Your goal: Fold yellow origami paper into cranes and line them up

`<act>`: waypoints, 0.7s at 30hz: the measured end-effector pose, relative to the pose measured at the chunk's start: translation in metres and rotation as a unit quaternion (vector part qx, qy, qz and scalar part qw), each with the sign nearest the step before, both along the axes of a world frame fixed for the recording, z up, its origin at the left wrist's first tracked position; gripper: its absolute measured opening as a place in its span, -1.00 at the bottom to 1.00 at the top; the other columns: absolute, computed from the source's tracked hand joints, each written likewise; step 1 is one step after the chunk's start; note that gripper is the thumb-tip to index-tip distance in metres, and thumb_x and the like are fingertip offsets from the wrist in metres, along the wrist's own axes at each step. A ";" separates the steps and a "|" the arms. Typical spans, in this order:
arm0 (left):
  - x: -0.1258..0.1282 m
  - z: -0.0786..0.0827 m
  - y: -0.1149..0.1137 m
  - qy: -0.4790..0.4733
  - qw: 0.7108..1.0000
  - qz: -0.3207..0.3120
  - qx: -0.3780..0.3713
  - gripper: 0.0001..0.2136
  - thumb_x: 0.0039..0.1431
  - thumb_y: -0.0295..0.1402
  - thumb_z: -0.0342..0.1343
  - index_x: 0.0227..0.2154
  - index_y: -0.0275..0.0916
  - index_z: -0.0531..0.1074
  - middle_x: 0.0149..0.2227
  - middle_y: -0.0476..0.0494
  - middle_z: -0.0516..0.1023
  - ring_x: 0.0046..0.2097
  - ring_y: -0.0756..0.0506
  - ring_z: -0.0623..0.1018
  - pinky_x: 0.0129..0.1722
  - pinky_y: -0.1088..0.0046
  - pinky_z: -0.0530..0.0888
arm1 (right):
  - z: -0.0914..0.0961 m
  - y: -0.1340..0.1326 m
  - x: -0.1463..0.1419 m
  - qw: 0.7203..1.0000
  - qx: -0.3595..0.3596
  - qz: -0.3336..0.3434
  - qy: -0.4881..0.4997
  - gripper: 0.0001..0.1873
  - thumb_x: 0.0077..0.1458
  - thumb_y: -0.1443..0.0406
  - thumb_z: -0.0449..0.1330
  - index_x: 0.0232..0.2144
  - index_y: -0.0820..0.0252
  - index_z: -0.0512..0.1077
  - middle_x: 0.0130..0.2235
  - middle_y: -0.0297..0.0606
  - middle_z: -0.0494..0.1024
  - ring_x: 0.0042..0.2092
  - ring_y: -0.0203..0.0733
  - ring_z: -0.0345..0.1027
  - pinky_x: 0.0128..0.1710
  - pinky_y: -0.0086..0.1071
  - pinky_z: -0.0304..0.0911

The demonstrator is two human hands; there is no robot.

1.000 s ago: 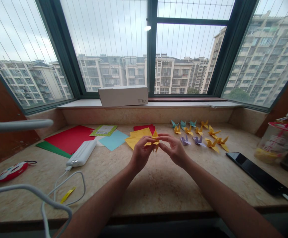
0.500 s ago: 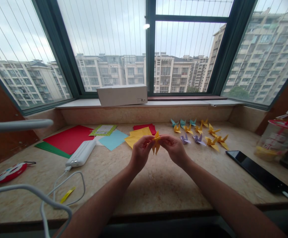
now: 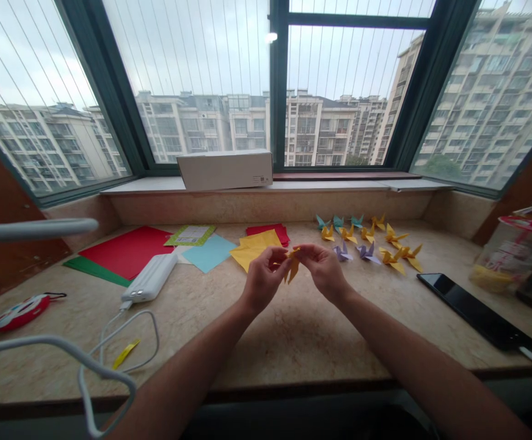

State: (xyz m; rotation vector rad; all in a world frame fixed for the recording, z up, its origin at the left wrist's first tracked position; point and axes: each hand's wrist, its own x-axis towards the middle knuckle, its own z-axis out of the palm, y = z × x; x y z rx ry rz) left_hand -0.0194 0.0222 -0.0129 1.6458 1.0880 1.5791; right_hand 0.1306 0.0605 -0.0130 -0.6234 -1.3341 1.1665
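Observation:
Between my two hands, above the middle of the counter, is a yellow folded paper crane [image 3: 293, 269] with two points hanging down. My left hand [image 3: 266, 274] pinches it from the left, and my right hand [image 3: 324, 273] pinches its upper right part. Fingers cover much of the folds. Just behind my left hand lie yellow paper sheets [image 3: 255, 245] and red paper [image 3: 281, 234]. To the right of my right hand stand several finished paper cranes: yellow ones [image 3: 393, 261], purple ones [image 3: 367, 253] and blue-green ones [image 3: 338, 222].
On the left lie large red paper [image 3: 128, 250], green paper [image 3: 92, 270], light blue paper [image 3: 211, 253], a white power bank [image 3: 150, 278] with its cable and a red-and-white object [image 3: 22, 312]. A phone [image 3: 476, 310] and plastic cup [image 3: 499, 256] sit right. A white box [image 3: 224, 170] rests on the sill.
The crane has turned and tilted slightly between my fingers. My right hand has shifted a little and its fingers now sit higher on the paper. The whole view has moved slightly.

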 end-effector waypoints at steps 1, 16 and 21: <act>0.000 -0.001 0.000 0.008 1.000 -0.002 -0.005 -0.72 0.10 -0.20 0.23 -0.23 -0.30 0.46 -0.28 -0.17 0.57 -0.28 -0.07 0.58 -0.28 0.44 0.52 | 0.000 0.000 0.000 1.000 0.006 -0.007 0.001 -0.64 -0.20 0.09 0.44 -0.37 0.18 0.56 -0.32 -0.22 0.64 -0.23 -0.12 0.52 -0.10 -0.21 0.41; 0.000 0.009 -0.005 0.017 0.994 -0.094 -0.049 -0.69 0.20 -0.15 0.11 -0.37 -0.37 0.47 -0.43 -0.12 0.52 -0.41 0.01 0.48 -0.40 0.50 0.44 | 0.006 -0.002 0.007 0.999 -0.020 -0.033 -0.028 -0.64 -0.13 0.05 0.38 -0.43 0.23 0.51 -0.45 -0.27 0.57 -0.39 -0.24 0.42 -0.31 -0.34 0.33; -0.001 0.008 -0.004 -0.086 0.977 -0.189 -0.043 -0.63 0.23 -0.23 0.10 0.06 -0.22 0.31 -0.26 -0.12 0.51 -0.35 -0.02 0.56 -0.28 0.35 0.54 | 0.008 -0.003 0.007 0.996 -0.071 -0.057 0.013 -0.64 -0.09 0.09 0.35 -0.32 0.22 0.44 -0.49 -0.30 0.57 -0.46 -0.23 0.43 -0.38 -0.33 0.33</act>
